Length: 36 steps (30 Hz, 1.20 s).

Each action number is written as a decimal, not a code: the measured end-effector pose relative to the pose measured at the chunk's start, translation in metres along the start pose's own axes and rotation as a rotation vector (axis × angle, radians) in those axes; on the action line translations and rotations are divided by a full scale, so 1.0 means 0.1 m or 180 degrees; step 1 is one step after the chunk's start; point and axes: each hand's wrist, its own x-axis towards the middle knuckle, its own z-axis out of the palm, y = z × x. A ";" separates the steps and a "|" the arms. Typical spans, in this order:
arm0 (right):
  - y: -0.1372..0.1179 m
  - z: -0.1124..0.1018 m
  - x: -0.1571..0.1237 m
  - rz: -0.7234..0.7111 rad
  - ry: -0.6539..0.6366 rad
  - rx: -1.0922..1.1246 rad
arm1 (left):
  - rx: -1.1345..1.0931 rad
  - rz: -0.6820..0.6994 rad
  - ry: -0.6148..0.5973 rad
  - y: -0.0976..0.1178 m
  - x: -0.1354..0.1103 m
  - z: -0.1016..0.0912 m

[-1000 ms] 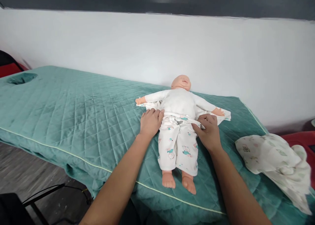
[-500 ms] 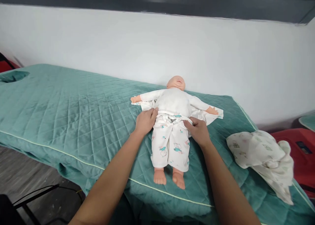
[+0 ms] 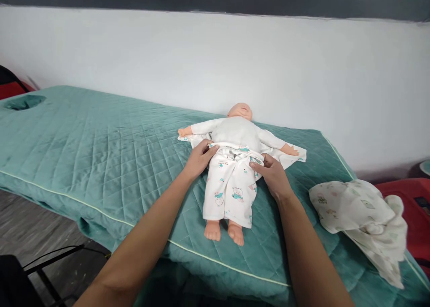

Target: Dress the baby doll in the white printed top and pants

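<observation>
Printed pants (image 3: 231, 190) on the doll (image 3: 235, 132), 5 o'clock from view centre. We're pinching the waistband (image 3: 246, 150): left hand (image 3: 200, 158) at its 9, right hand (image 3: 273, 175) at its 3. Fabric should be light, soft, bunch-prone; we'd hold both sides evenly.

White wall (image 3: 188, 60), dark grey band (image 3: 215, 0) across the top. Bed (image 3: 83, 141) with green quilted cover, pale piping, hole (image 3: 27, 102) at far left end. Grey wood-look floor (image 3: 20, 217), lower left; black frame (image 3: 57, 260) there. Red item (image 3: 411, 217) at right edge. Soft, even light.
</observation>
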 end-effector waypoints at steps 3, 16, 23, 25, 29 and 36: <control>-0.01 -0.01 0.00 0.0014 -0.0196 -0.0036 | 0.0020 0.0004 0.0039 -0.01 0.03 0.03; -0.05 0.09 0.01 -0.0360 0.0402 -0.1958 | 0.1234 -0.0027 0.0480 0.05 -0.07 0.05; -0.05 0.10 0.02 -0.0459 0.0540 -0.2175 | 0.1274 -0.0026 0.0532 0.08 -0.39 0.01; -0.05 0.12 0.02 -0.0485 0.0495 -0.2230 | 0.1265 -0.0017 0.0569 0.10 -0.52 0.01; -0.07 0.15 0.01 -0.0556 0.0492 -0.2342 | 0.1297 -0.0044 0.0674 0.11 -0.65 0.04; -0.16 0.21 -0.24 -0.0843 0.0338 -0.2486 | 0.1428 -0.0020 0.0704 0.07 -0.59 0.03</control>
